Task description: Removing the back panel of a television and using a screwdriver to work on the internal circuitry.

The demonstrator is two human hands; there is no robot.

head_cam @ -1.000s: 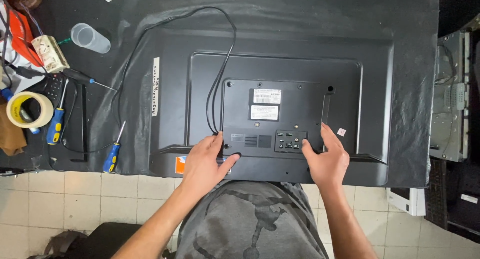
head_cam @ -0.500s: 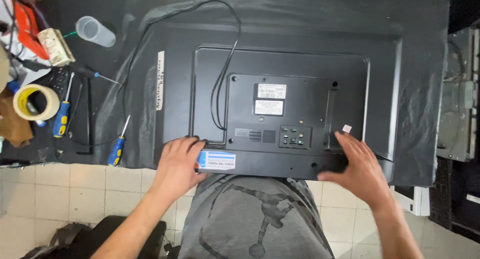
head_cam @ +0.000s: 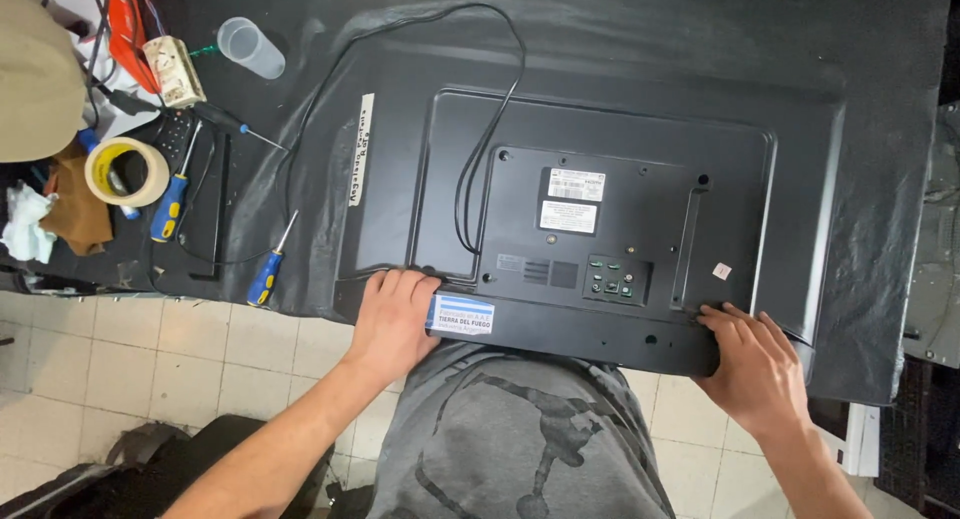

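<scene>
Both hands press on the near edge of a black television (head_cam: 620, 179) lying face down on the bench (head_cam: 880, 129), which is draped in black sheeting. Left hand (head_cam: 392, 319) lies flat with fingers curled over the lower left rim, beside a blue-and-white sticker (head_cam: 461, 315); its grip is loose, fingers resting rather than clamped. Right hand (head_cam: 755, 364) has its fingertips hooked at the lower right rim, palm off the edge.

A black power cable (head_cam: 480, 129) loops across the back cover and away to the left. Left of the set lie two blue-and-yellow screwdrivers (head_cam: 266, 274), a roll of tape (head_cam: 127, 172), a clear plastic cup (head_cam: 250, 49) and a crumpled cloth (head_cam: 25, 224), all well apart from the hands.
</scene>
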